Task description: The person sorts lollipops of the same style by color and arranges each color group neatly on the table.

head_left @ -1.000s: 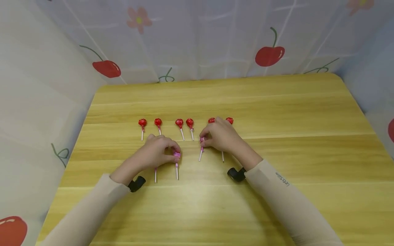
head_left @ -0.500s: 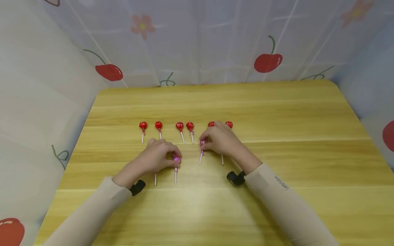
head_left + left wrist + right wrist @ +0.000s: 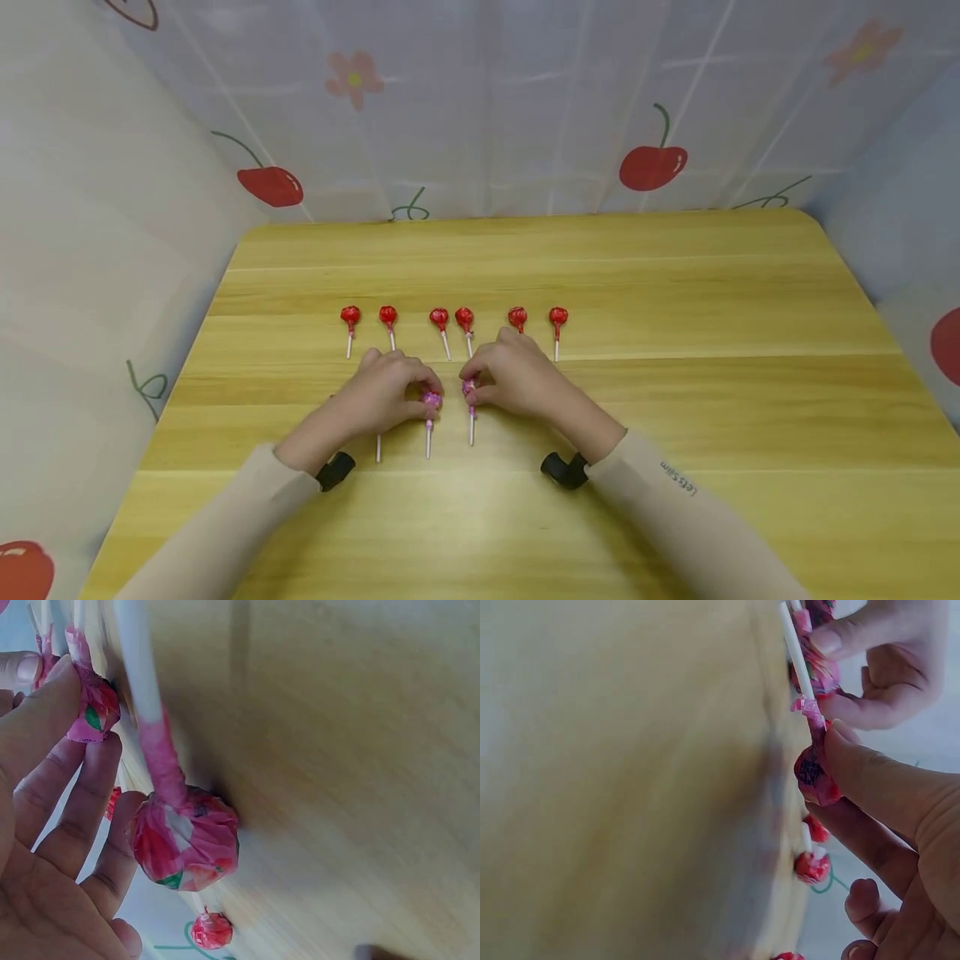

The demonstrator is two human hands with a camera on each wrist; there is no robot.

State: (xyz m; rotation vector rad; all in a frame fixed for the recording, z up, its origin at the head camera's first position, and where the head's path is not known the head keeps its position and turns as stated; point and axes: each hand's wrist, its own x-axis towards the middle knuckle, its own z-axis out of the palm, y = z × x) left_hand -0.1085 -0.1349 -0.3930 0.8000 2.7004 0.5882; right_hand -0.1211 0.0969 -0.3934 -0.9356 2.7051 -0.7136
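My left hand [image 3: 382,389] pinches a pink-wrapped lollipop [image 3: 432,401] by its head between thumb and fingers, stick toward me. Just right of it, my right hand [image 3: 517,375] pinches another pink lollipop [image 3: 470,389], also with the stick pointing my way. The two heads are close but apart. Partly hidden under the left hand is a further lollipop, its white stick [image 3: 378,447] showing; a pink lollipop [image 3: 187,840] looms large in the left wrist view. In the right wrist view the gripped lollipop [image 3: 815,772] sits between thumb and fingertips.
Beyond the hands, several red lollipops lie in a row, from the leftmost red lollipop [image 3: 350,315] to the rightmost red lollipop [image 3: 558,316]. They rest on a wooden table [image 3: 712,400]. A cherry-print curtain [image 3: 487,117] borders its back edge.
My right hand has moved left and toward me with its pink lollipop, nearing the left one. The left hand stays in about the same place. The head view has tilted slightly.
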